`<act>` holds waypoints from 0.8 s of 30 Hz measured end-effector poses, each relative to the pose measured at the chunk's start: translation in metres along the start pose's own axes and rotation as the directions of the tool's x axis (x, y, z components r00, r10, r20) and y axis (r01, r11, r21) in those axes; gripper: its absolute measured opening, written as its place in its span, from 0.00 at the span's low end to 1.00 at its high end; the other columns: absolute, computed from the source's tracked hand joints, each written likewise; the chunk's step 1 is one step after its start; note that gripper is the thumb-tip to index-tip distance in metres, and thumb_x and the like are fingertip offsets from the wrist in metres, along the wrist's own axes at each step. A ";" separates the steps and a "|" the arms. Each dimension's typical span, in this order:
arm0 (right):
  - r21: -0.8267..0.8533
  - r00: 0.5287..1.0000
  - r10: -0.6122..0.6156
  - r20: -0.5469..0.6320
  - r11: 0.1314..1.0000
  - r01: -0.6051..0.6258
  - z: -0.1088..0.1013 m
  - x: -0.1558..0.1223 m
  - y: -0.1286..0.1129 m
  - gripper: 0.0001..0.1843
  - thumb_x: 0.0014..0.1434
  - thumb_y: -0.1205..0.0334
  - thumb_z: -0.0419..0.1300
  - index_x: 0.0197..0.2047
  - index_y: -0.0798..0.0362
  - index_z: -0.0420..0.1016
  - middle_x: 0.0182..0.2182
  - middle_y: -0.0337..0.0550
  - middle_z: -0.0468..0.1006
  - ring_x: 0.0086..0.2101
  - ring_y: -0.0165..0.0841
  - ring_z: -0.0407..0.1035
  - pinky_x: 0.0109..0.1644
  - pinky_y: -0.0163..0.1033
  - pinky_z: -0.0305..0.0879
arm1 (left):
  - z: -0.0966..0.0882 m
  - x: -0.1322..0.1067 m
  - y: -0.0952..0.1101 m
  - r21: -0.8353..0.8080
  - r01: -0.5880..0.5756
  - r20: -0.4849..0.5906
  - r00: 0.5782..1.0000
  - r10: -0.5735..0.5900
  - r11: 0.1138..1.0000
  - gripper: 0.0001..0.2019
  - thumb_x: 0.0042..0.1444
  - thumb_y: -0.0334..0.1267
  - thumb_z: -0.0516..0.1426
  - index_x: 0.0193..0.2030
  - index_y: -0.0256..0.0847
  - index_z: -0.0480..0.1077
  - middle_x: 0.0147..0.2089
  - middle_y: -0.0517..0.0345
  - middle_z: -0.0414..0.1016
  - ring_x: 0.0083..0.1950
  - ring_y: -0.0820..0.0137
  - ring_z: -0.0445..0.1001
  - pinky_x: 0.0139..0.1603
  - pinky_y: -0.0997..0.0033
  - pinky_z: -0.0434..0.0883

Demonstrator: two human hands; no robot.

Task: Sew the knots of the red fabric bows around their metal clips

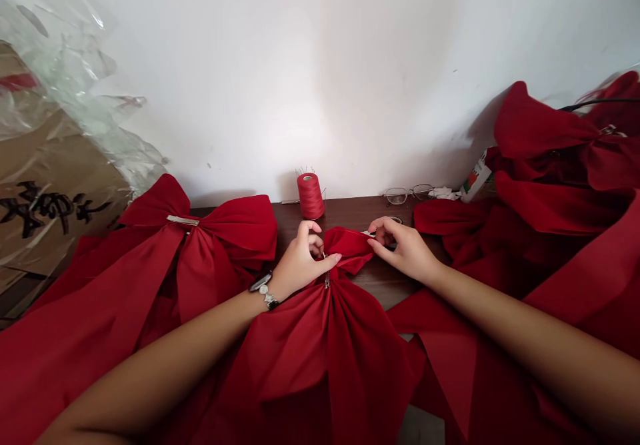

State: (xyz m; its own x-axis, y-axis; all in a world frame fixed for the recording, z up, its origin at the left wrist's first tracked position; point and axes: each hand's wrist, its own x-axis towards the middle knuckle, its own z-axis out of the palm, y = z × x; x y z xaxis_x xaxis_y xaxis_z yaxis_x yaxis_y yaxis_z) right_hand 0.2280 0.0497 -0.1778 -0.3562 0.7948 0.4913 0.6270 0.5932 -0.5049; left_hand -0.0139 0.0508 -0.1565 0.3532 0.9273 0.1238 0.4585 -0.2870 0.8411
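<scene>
A red fabric bow (pixel 295 338) lies in front of me with its tails spread toward me. At its gathered middle sits a narrow metal clip (pixel 327 278). My left hand (pixel 306 258) is closed on the bow beside this clip, thumb across the cloth. Just right of the bow's upper loop, my right hand (pixel 400 248) is in a pinch, thumb and fingertips close together. Whatever lies between those fingertips is too small to make out. A pale object partly shows behind the right fingers. A watch and a bracelet are on my left wrist.
A red thread spool (pixel 311 196) with needles in its top stands by the wall. Eyeglasses (pixel 407 194) lie to its right. Another clipped red bow (pixel 235 228) is at left, near a plastic-covered cardboard box (pixel 60 165). Red bows (pixel 545 132) are piled at right.
</scene>
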 end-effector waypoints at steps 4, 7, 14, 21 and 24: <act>0.048 0.998 0.025 0.060 0.998 -0.028 0.000 0.002 0.003 0.08 0.61 0.58 0.58 0.41 0.53 0.73 0.28 0.41 0.71 0.29 0.31 0.65 0.34 0.35 0.62 | 0.004 -0.002 0.001 0.107 -0.146 -0.055 0.987 0.153 0.983 0.14 0.52 0.39 0.60 0.38 0.43 0.57 0.32 0.66 0.58 0.29 0.75 0.61 0.34 0.74 0.63; 0.072 0.996 0.045 0.075 0.996 -0.051 -0.001 0.004 0.005 0.11 0.61 0.56 0.58 0.33 0.54 0.74 0.26 0.42 0.70 0.28 0.32 0.64 0.33 0.36 0.60 | 0.005 -0.003 0.003 0.194 -0.240 -0.057 0.965 0.255 0.951 0.07 0.54 0.36 0.58 0.37 0.41 0.64 0.35 0.62 0.59 0.31 0.75 0.61 0.36 0.73 0.64; 0.149 0.996 0.086 0.030 0.985 -0.089 -0.019 0.014 0.005 0.17 0.60 0.50 0.58 0.27 0.53 0.69 0.28 0.44 0.73 0.30 0.33 0.66 0.36 0.37 0.61 | 0.006 -0.001 0.002 0.142 -0.285 0.038 0.959 0.282 0.948 0.08 0.57 0.34 0.55 0.40 0.39 0.75 0.41 0.55 0.67 0.33 0.75 0.69 0.37 0.74 0.69; 0.223 0.959 0.221 0.180 0.940 -0.259 -0.029 0.019 0.005 0.18 0.64 0.46 0.47 0.33 0.52 0.63 0.28 0.42 0.73 0.30 0.32 0.67 0.37 0.37 0.62 | 0.004 0.000 -0.003 0.073 -0.227 0.037 0.974 0.225 0.971 0.09 0.53 0.38 0.61 0.40 0.38 0.75 0.40 0.55 0.71 0.33 0.75 0.70 0.33 0.76 0.71; 0.164 0.933 0.279 0.225 0.933 -0.319 -0.028 0.019 0.003 0.19 0.61 0.44 0.53 0.35 0.53 0.66 0.28 0.42 0.74 0.28 0.31 0.66 0.34 0.36 0.61 | 0.004 0.000 -0.004 0.089 -0.242 0.041 0.970 0.239 0.966 0.09 0.53 0.38 0.61 0.40 0.38 0.75 0.40 0.55 0.71 0.34 0.75 0.71 0.33 0.77 0.71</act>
State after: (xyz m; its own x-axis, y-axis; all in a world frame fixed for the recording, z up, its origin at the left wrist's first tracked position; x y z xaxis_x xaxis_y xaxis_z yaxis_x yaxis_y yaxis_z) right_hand 0.2430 0.0631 -0.1504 -0.3135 0.9364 0.1576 0.5853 0.3213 -0.7445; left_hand -0.0121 0.0509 -0.1620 0.4860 0.8211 0.2993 0.4301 -0.5228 0.7360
